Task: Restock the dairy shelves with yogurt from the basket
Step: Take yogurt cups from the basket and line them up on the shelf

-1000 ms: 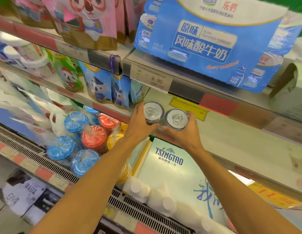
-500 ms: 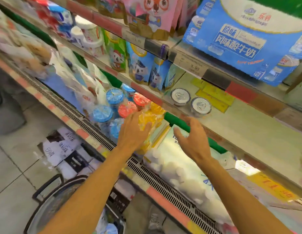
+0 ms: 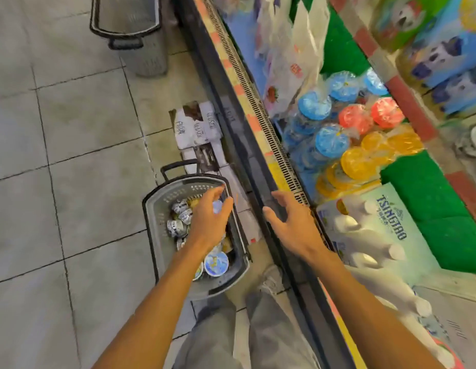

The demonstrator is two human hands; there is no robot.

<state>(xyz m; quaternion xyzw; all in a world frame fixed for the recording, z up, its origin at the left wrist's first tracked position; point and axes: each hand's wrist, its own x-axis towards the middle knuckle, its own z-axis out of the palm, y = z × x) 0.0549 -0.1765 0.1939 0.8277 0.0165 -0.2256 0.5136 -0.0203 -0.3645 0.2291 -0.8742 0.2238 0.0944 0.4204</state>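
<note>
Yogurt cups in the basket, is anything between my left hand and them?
Nothing visible. The left hand hangs open right over the cups in the basket, which has no lid. The right hand is off to the side, by the shelf edge.

Grocery shop, chilled dairy shelf (image 3: 261, 107), stocked cups (image 3: 331, 141), floor basket (image 3: 157, 209)

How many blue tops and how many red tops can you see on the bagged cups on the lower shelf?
Blue tops: 4
Red tops: 2
Total: 6
</note>
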